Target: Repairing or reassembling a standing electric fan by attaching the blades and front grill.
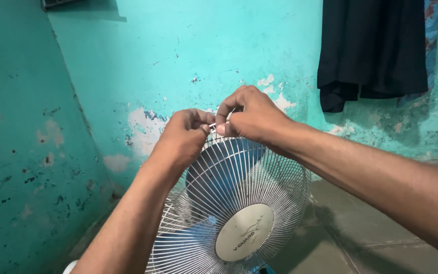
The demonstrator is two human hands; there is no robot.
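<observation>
I judge the step in hand to be work on the small fastener at the very top of the fan guard [259,203], where the front grille meets the rim. My left hand [183,137] and my right hand [252,119] meet there, knuckles almost touching. The left fingers [198,119] are curled tight and pinch the top of the wire rim. The right fingers [224,124] are closed to a pinch on a small pale clip [213,126] or wire end that shows between the 2 hands; it is too small for me to tell which, or whether it is being loosened or fastened.

As I read it, the next move calls for a steady rim under the left hand while the right turns or pulls that small piece, with care not to bend the thin wires beside it.

The fan stands low in front of me, near the corner of the turquoise wall [178,61], on a dull grey floor [361,228]. Its guard is a round dome of thin pale wires that spread from a cream centre cap [244,231] bearing a printed mark. Through the wires I see blue blades [224,177]. The guard tilts up toward me. A dark garment [371,45] hangs on the wall, well apart from the fan.
</observation>
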